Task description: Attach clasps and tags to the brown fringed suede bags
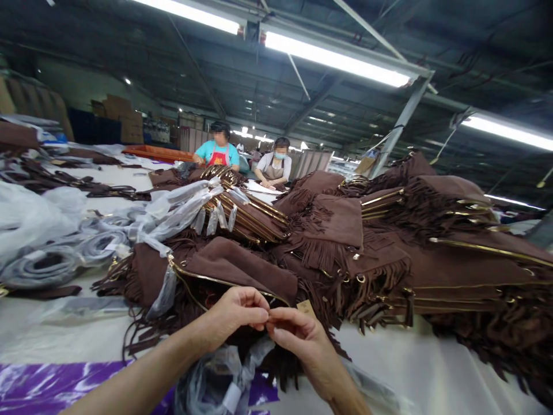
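A brown fringed bag [242, 262] lies in front of me, its gold zipper partly open. Over its near edge, my left hand [237, 311] and my right hand [296, 334] meet with their fingertips pinched together. Whatever sits between the fingertips is too small or hidden to make out. A tan paper tag [306, 309] shows just behind my right hand. Plastic wrap [164, 291] hangs from the left end of the zipper. Below my hands lies a coiled strap in clear plastic [211, 377].
Stacked brown fringed bags [470, 265] rise on the right, with more gold-trimmed bags [246, 213] behind. Plastic-wrapped coiled straps [47, 265] lie left, near purple plastic [64, 386]. Two people [218, 153] work across the table; an orange tray [159, 153] stands beyond.
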### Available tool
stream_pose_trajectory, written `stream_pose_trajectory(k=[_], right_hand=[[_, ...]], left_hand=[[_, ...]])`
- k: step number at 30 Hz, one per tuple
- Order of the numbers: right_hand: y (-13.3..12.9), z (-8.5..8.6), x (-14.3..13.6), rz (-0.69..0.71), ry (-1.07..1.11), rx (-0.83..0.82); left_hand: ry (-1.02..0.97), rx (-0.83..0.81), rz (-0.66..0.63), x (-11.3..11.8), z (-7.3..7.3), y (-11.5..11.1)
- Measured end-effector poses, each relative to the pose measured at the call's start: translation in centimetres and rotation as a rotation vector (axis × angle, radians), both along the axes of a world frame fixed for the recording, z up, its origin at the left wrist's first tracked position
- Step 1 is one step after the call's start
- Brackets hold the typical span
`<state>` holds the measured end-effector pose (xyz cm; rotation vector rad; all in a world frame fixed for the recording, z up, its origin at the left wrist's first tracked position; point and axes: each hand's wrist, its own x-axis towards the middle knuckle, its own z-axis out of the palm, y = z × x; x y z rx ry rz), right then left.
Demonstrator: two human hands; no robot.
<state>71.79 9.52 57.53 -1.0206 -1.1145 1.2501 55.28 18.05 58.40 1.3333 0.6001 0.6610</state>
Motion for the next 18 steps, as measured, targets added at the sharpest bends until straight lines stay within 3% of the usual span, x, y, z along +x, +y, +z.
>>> stream_pose_trajectory(k=[8, 18], right_hand=[[0.5, -1.3, -0.6, -0.236, -0.02, 0.014], [0.9, -2.1, -0.7, -0.284, -0.076, 0.062]], left_hand=[[-0.011, -0.014, 0.079, 0.8, -0.7, -0.2], [0.123, 0.314, 0.097, 0.6, -0.3, -0.7]])
